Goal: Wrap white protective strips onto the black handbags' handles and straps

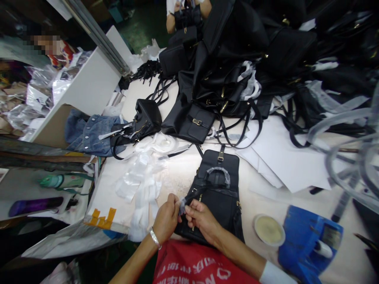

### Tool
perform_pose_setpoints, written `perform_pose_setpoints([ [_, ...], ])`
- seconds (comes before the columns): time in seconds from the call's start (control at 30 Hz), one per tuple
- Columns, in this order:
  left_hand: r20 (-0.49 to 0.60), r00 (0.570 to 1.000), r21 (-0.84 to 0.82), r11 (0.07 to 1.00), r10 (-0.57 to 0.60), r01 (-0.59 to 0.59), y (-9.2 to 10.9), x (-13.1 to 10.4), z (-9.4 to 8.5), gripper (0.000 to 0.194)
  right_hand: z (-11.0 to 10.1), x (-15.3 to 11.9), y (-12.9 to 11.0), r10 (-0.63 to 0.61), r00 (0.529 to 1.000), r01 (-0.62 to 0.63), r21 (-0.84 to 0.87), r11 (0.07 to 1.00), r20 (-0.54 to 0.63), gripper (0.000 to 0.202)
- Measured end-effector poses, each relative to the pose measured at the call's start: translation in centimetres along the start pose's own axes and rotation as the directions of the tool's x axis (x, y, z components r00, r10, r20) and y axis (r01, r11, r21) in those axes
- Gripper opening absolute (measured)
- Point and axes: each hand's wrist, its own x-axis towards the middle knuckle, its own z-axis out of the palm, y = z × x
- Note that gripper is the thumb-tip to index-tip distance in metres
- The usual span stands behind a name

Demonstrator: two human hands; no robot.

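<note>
A black backpack [217, 169] lies on the table in front of me, with a gold buckle on its strap tab and a top handle wrapped in clear plastic. At its left side I pinch a piece of clear plastic film [182, 205] between the fingertips of both hands, by the end of a black strap. My left hand [166, 216], with a silver bracelet at the wrist, is closed on the film's left side. My right hand [203, 221] is closed on its right side, above the backpack's lower front. What the fingertips cover is partly hidden.
White strips [143, 201] and a white roll [161, 142] lie to the left. Black bags [233, 47] are piled at the back, near another person's arms. White sheets [281, 161], a round tub [269, 229] and a blue holder [304, 236] are on the right.
</note>
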Motion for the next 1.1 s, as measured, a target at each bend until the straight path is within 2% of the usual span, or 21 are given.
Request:
perform_pose_setpoints([
  [0.1, 0.002, 1.000, 0.058, 0.998, 0.012, -0.012, -0.1, 0.0, 0.1, 0.017, 0.1, -0.4, 0.7, 0.011, 0.999, -0.014, -0.108, 0.994, -0.030, 0.041],
  [0.2, -0.050, 0.998, 0.272, 0.962, 0.024, -0.009, -0.4, -0.1, 0.6, 0.019, 0.2, -1.4, 0.3, 0.030, 0.994, -0.048, -0.176, 0.983, -0.101, 0.045],
  [0.3, -0.094, 0.994, 0.517, 0.856, 0.063, -0.005, -0.7, -0.4, 1.4, 0.023, 1.3, -2.6, -0.4, 0.094, 0.992, -0.106, -0.140, 0.984, -0.090, 0.045],
  [0.37, -0.087, 0.991, 0.576, 0.817, 0.106, -0.037, -1.0, -0.9, 1.9, 0.023, 2.4, -3.1, -0.6, 0.092, 0.992, -0.098, -0.072, 0.993, -0.089, 0.044],
  [0.47, -0.076, 0.980, 0.581, 0.807, 0.186, -0.108, -1.5, -2.1, 2.5, 0.022, 3.7, -2.9, -0.4, 0.069, 0.991, -0.076, -0.063, 0.995, -0.115, 0.044],
  [0.6, -0.075, 0.971, 0.510, 0.846, 0.225, -0.157, -1.8, -4.3, 3.0, 0.026, 3.6, -1.3, 0.7, 0.074, 0.987, -0.109, -0.253, 0.961, -0.145, 0.047],
  [0.73, -0.166, 0.978, 0.234, 0.968, 0.127, -0.086, -1.2, -5.8, 2.4, 0.026, 2.7, -0.3, 1.5, -0.036, 0.991, -0.016, -0.381, 0.925, -0.128, 0.044],
  [0.83, -0.172, 0.984, 0.032, 0.998, 0.053, -0.048, -0.9, -6.2, 1.4, 0.019, 2.7, -0.4, 1.7, -0.069, 0.992, 0.021, -0.394, 0.919, -0.107, 0.040],
  [0.9, -0.138, 0.990, 0.062, 0.998, 0.024, -0.016, -1.2, -6.1, 1.0, 0.019, 3.1, -0.6, 1.7, -0.049, 0.993, 0.007, -0.363, 0.932, -0.106, 0.040],
  [0.97, -0.121, 0.993, 0.208, 0.978, 0.012, 0.014, -1.7, -6.1, 1.2, 0.019, 3.6, -0.7, 1.8, -0.045, 0.993, 0.009, -0.312, 0.950, -0.110, 0.042],
  [1.03, -0.121, 0.991, 0.333, 0.943, 0.056, -0.012, -2.1, -6.2, 1.9, 0.019, 4.0, -0.8, 2.0, -0.062, 0.988, 0.021, -0.280, 0.960, -0.138, 0.042],
  [1.1, -0.129, 0.985, 0.347, 0.936, 0.115, -0.064, -2.3, -6.4, 2.4, 0.018, 4.2, -0.7, 2.1, -0.080, 0.985, 0.034, -0.280, 0.959, -0.156, 0.040],
])
